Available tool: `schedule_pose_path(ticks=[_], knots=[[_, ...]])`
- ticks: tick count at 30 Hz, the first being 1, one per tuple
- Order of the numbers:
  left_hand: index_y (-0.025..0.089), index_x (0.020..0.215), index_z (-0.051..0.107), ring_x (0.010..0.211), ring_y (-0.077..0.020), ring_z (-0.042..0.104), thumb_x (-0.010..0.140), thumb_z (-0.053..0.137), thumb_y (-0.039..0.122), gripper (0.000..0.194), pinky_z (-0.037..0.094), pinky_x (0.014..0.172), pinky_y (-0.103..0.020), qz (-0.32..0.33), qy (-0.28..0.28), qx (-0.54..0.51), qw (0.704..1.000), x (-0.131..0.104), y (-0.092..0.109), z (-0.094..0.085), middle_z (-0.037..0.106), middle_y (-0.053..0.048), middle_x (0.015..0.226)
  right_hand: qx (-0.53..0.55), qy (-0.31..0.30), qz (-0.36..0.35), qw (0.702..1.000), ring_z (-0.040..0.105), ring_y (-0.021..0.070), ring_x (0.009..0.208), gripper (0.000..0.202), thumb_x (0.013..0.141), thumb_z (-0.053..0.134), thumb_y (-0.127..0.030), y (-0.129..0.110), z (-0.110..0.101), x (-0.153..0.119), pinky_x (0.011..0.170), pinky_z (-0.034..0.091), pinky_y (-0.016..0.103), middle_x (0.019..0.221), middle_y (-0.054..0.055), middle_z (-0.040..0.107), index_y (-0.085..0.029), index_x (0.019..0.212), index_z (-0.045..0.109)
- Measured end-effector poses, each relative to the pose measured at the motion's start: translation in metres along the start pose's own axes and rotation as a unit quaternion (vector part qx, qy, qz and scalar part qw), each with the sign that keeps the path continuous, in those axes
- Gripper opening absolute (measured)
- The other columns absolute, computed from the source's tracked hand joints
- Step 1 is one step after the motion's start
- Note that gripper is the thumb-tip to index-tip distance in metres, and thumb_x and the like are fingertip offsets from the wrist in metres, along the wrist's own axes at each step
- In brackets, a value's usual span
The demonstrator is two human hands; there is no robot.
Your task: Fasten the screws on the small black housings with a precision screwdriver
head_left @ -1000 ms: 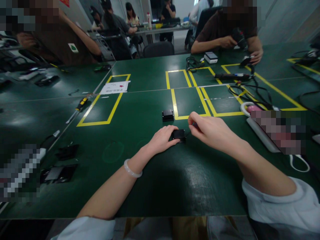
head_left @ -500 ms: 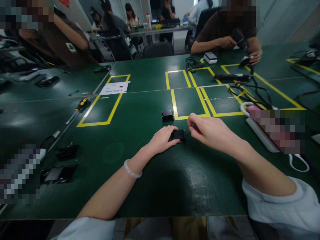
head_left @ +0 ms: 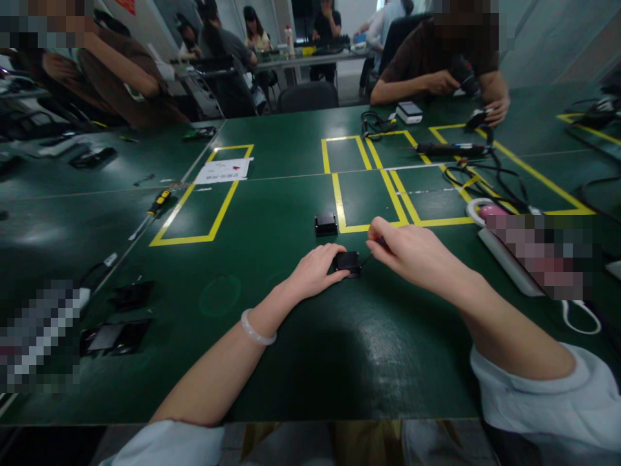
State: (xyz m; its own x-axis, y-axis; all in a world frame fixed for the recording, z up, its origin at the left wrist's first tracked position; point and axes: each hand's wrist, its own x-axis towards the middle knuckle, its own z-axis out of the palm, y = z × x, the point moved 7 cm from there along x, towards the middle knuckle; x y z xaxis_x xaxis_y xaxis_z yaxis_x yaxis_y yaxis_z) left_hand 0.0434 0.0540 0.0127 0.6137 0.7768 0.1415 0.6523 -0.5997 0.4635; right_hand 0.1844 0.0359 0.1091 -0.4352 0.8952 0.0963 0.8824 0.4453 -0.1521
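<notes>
On the green table lies a small black block (head_left: 348, 261), with the fingers and thumb of my left hand (head_left: 317, 270) closed round its left end. My right hand (head_left: 400, 244) is closed on a thin dark tool (head_left: 367, 259) just to the right of it. The tool's tip points down-left at the block's right end; whether it touches cannot be made out. A second black block (head_left: 325, 224) sits a little beyond, touched by neither hand.
Yellow tape (head_left: 373, 228) marks rectangles on the table. A yellow-black screwdriver (head_left: 159, 202) and a paper sheet (head_left: 223, 171) lie left; black parts (head_left: 114, 338) are at the near left. Cables (head_left: 504, 171) and a power tool (head_left: 451, 149) lie right. People sit across the table.
My right hand has shifted slightly up and right with the tool, and more of the thin shaft shows. My left hand and both blocks look unchanged.
</notes>
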Motion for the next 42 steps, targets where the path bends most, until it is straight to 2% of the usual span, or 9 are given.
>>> schedule_pose_path(ticks=[5,13,19,24,29,36,42], knots=[[0.021,0.117,0.049,0.101,-0.0247,0.058,0.087,0.060,0.039,0.037,0.048,0.087,-0.040,0.001,0.002,0.001,1.000,-0.0002,-0.0009,0.0007,0.060,-0.007,0.111,-0.002,-0.002,-0.003,1.000,0.059,0.0184,0.064,0.021,0.095,0.040,-0.038,0.0008,0.0006,0.0002,0.053,0.025,0.027,0.075,0.003,0.065,-0.020,0.098,0.050],[0.021,0.116,0.050,0.102,-0.0250,0.058,0.086,0.061,0.038,0.036,0.048,0.087,-0.039,-0.002,0.001,-0.004,1.000,0.0001,-0.0016,0.0000,0.060,-0.007,0.111,0.006,-0.002,-0.024,1.000,0.059,0.0178,0.065,0.015,0.089,0.041,-0.027,-0.0046,-0.0015,-0.0024,0.054,0.027,0.027,0.079,0.002,0.065,-0.020,0.102,0.047],[0.021,0.117,0.050,0.101,-0.0251,0.058,0.087,0.061,0.039,0.037,0.048,0.087,-0.040,-0.002,0.002,-0.002,1.000,0.0001,-0.0029,0.0015,0.060,-0.007,0.110,0.003,-0.007,-0.016,1.000,0.059,0.0189,0.066,0.020,0.094,0.040,-0.039,-0.0038,-0.0004,-0.0014,0.054,0.027,0.027,0.078,0.003,0.065,-0.021,0.097,0.048],[0.021,0.117,0.049,0.101,-0.0248,0.058,0.087,0.061,0.039,0.037,0.048,0.087,-0.039,0.000,0.004,0.003,1.000,-0.0003,-0.0025,0.0013,0.060,-0.007,0.111,0.022,-0.010,-0.031,0.999,0.056,0.0170,0.064,0.014,0.093,0.039,-0.029,-0.0047,0.0007,-0.0010,0.054,0.027,0.027,0.078,0.003,0.063,-0.020,0.099,0.047],[0.021,0.116,0.049,0.102,-0.0247,0.058,0.087,0.061,0.038,0.036,0.048,0.088,-0.039,0.004,0.006,-0.003,1.000,-0.0005,-0.0005,-0.0005,0.060,-0.007,0.112,0.034,-0.002,-0.041,0.999,0.055,0.0164,0.067,0.010,0.088,0.044,-0.026,-0.0052,-0.0016,-0.0021,0.056,0.029,0.027,0.081,0.002,0.062,-0.020,0.097,0.047],[0.021,0.117,0.049,0.101,-0.0251,0.058,0.087,0.060,0.038,0.036,0.048,0.088,-0.040,0.000,0.001,-0.006,1.000,0.0000,-0.0003,0.0001,0.060,-0.007,0.110,0.020,-0.012,-0.024,0.999,0.056,0.0180,0.067,0.017,0.094,0.042,-0.037,-0.0046,0.0007,-0.0009,0.055,0.028,0.027,0.077,0.002,0.062,-0.021,0.096,0.048],[0.021,0.116,0.050,0.099,-0.0248,0.058,0.087,0.061,0.038,0.035,0.048,0.085,-0.039,-0.001,0.003,0.004,1.000,0.0003,-0.0010,0.0004,0.060,-0.006,0.108,0.038,0.000,-0.042,0.998,0.054,0.0164,0.064,0.010,0.093,0.040,-0.029,-0.0041,0.0021,-0.0009,0.055,0.028,0.027,0.077,0.001,0.060,-0.020,0.097,0.045]])
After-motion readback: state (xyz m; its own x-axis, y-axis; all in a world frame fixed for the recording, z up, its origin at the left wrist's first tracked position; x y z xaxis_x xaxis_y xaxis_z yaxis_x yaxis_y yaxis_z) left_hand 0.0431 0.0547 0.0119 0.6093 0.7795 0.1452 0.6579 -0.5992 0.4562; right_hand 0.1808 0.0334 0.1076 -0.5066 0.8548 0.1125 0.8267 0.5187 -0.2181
